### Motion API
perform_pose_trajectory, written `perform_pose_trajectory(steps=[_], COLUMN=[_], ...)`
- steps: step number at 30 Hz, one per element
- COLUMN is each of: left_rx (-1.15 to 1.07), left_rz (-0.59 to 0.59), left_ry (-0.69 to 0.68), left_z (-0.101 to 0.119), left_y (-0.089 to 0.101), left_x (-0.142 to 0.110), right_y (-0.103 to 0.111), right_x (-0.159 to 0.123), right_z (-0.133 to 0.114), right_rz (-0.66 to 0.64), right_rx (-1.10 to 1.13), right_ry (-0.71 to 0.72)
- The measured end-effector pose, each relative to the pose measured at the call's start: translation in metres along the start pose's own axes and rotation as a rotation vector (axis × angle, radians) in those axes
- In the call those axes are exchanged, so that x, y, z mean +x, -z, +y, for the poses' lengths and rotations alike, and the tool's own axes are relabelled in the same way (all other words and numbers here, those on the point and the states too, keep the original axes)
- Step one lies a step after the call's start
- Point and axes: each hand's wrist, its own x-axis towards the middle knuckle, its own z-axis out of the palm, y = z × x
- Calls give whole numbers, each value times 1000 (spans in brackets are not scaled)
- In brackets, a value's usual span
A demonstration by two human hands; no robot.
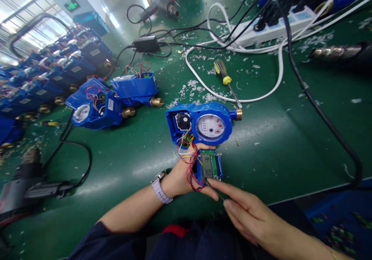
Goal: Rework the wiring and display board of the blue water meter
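A blue water meter [203,122] with a round dial and a brass end lies on the green table in front of me, its cover off and coloured wires spilling out. My left hand [186,176], with a watch on the wrist, grips a small blue display module [209,167] joined to the meter by those wires. My right hand [247,209] lies just below it, fingers stretched out, the index tip touching the module's lower edge; a thin pin-like thing may sit under the fingertip, too small to make out.
Two opened blue meters [116,97] lie at the left, with rows of more behind them. A yellow-handled screwdriver [226,80], a white power strip [273,27], black and white cables, heat guns [26,186] and plastic shavings lie around. A blue bin [340,221] sits at lower right.
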Motion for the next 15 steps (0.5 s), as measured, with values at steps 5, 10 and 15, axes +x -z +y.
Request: perform_pose_trajectory(steps=[5,10,15], left_rx=[58,105,134], left_rz=[-36,-42,-26], left_ry=[10,-26,-97], left_z=[-1,-2,-6], left_y=[3,5,5], left_x=[0,0,-1], right_y=[28,31,29], right_x=[-6,-11,-10], right_z=[-30,-44,-45], right_rz=[31,43,68], right_rx=[-819,-1260,-1285], right_ry=[74,213,260])
